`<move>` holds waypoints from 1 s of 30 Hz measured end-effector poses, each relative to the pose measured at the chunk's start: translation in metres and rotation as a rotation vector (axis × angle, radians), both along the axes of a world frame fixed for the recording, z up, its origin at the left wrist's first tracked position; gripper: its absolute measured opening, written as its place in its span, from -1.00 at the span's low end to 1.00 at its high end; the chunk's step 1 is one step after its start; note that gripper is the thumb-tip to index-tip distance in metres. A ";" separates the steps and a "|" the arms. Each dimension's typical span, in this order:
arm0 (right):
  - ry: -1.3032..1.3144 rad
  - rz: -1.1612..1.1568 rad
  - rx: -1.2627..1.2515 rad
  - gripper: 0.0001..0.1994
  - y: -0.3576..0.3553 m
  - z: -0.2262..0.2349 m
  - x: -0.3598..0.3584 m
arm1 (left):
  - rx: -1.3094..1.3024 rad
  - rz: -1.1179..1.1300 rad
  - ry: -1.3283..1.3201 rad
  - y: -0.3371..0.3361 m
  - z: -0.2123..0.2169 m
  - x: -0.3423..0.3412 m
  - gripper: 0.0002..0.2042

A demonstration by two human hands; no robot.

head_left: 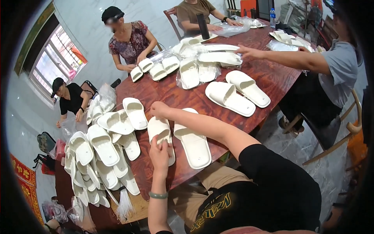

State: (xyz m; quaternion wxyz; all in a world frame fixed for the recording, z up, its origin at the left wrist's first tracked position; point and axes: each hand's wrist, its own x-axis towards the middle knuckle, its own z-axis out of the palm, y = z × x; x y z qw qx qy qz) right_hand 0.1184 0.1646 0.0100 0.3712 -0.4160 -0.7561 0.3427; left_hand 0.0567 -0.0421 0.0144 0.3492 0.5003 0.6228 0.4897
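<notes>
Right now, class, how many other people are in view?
4: black top by window, floral top far left, brown top far end, grey top right; others may be hidden.

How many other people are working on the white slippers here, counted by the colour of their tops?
Black top: 1
Flowered top: 1
Brown top: 1
Grey top: 1
Total: 4 other people

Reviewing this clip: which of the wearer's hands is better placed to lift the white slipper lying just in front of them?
Probably the left hand: its fingers already grip the heel end of the nearer white slipper. The right hand is stretched farther out across the table, beyond that slipper's toe end.
</notes>
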 end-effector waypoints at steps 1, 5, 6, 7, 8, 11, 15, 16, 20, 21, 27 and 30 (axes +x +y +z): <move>0.143 0.074 -0.103 -0.80 0.005 0.003 0.009 | 0.081 -0.019 0.011 -0.008 0.005 0.004 -0.79; 0.361 0.192 -0.510 -0.83 0.012 0.004 0.051 | 0.066 -0.237 -0.114 -0.042 0.027 0.018 -0.79; 0.428 0.235 -0.549 -0.83 0.011 0.001 0.061 | 0.023 -0.289 -0.123 -0.048 0.034 0.022 -0.79; 0.421 0.202 -0.522 -0.83 0.010 -0.002 0.071 | -0.047 -0.334 -0.086 -0.056 0.042 0.023 -0.78; 0.448 0.246 -0.543 -0.85 0.008 -0.007 0.079 | -0.014 -0.366 -0.092 -0.063 0.049 0.026 -0.78; 0.583 0.292 -0.585 -0.88 0.003 -0.019 0.095 | 0.171 -0.601 -0.120 -0.079 0.072 0.036 -0.72; 0.794 0.256 -0.648 -0.90 0.003 -0.028 0.103 | 0.179 -0.569 -0.084 -0.090 0.096 0.044 -0.75; 0.795 0.270 -0.654 -0.90 0.004 -0.029 0.104 | 0.155 -0.525 -0.085 -0.089 0.100 0.044 -0.75; 0.810 0.244 -0.666 -0.90 0.003 -0.027 0.107 | 0.087 -0.396 0.112 -0.078 0.103 0.038 -0.89; 0.814 0.249 -0.631 -0.89 0.003 -0.026 0.108 | 0.184 -0.423 0.334 -0.072 0.101 0.034 -0.89; 0.727 0.280 -0.509 -0.86 -0.015 -0.012 0.111 | 0.371 -0.345 0.555 -0.011 0.069 0.007 -0.89; 0.678 0.341 -0.450 -0.82 -0.030 0.004 0.109 | 0.301 -0.257 0.484 0.041 0.057 -0.002 -0.84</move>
